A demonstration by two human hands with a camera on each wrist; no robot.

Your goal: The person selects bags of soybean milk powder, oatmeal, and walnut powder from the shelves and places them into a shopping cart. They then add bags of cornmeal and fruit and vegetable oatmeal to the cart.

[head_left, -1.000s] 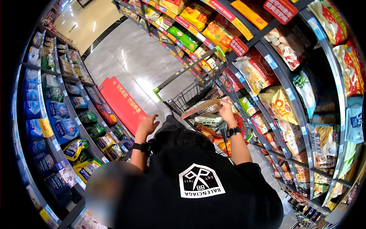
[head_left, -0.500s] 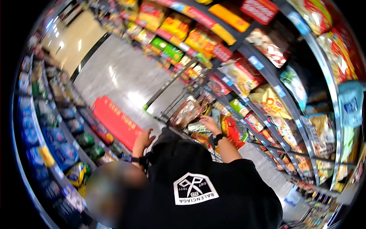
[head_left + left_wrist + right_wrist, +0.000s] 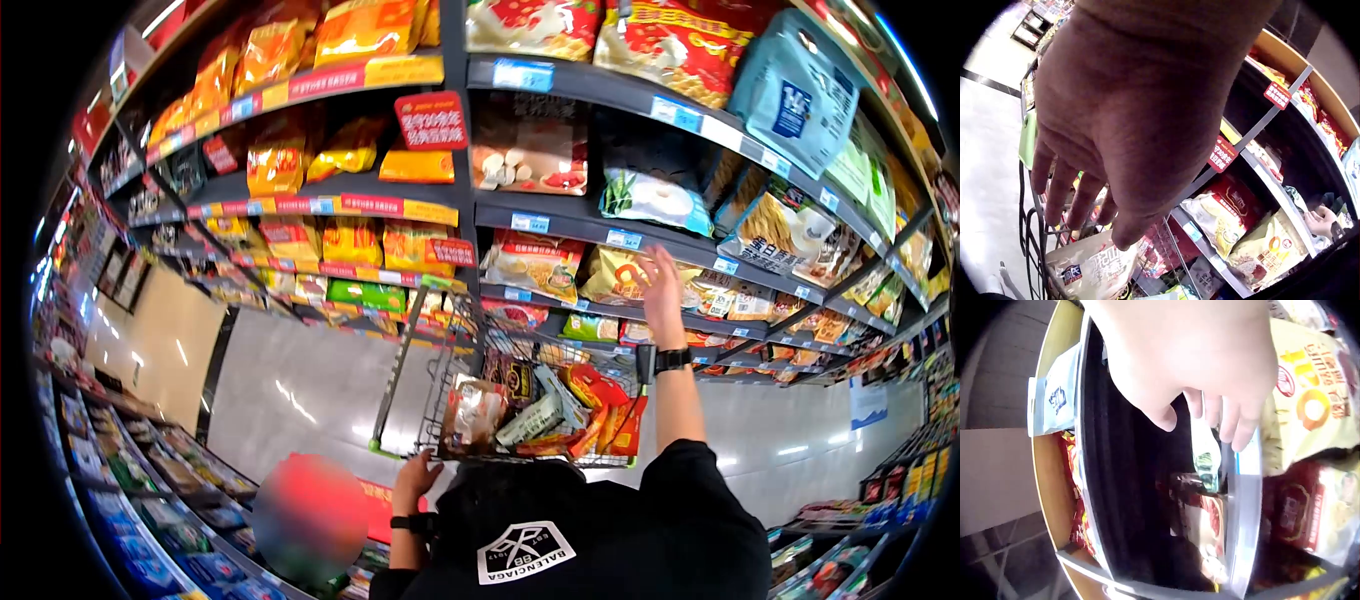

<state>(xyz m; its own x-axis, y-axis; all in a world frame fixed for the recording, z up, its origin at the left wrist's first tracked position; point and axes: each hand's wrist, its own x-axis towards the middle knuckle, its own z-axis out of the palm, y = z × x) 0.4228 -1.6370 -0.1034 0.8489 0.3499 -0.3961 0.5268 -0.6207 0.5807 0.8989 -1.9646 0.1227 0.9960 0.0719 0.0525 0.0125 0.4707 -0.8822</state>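
Note:
The right hand [image 3: 662, 290] is raised at the shelf front, fingers loosely extended, by a pale yellow bag [image 3: 612, 277] and below a white bag with green leaves [image 3: 655, 190]. In the right wrist view the hand [image 3: 1194, 356] hangs over the shelf edge [image 3: 1244, 519], holding nothing visible, near the white bag [image 3: 1205, 450]. The left hand [image 3: 415, 478] is low beside the shopping cart [image 3: 436, 400]; in the left wrist view this hand [image 3: 1129, 119] has its fingers spread above a clear-and-white package [image 3: 1094, 265] in the cart.
Several bagged goods, among them a white-and-green pack [image 3: 530, 420] and red bags [image 3: 597, 385], lie in the cart. Stocked shelves [image 3: 560, 210] stand ahead, and more shelving [image 3: 110, 480] stands at the lower left. Grey floor [image 3: 275, 385] shows left of the cart.
The head view has turned toward the shelves. The right hand held a flat brown package over the cart, let go of it, and has moved up to the shelf. The left hand stays low and empty.

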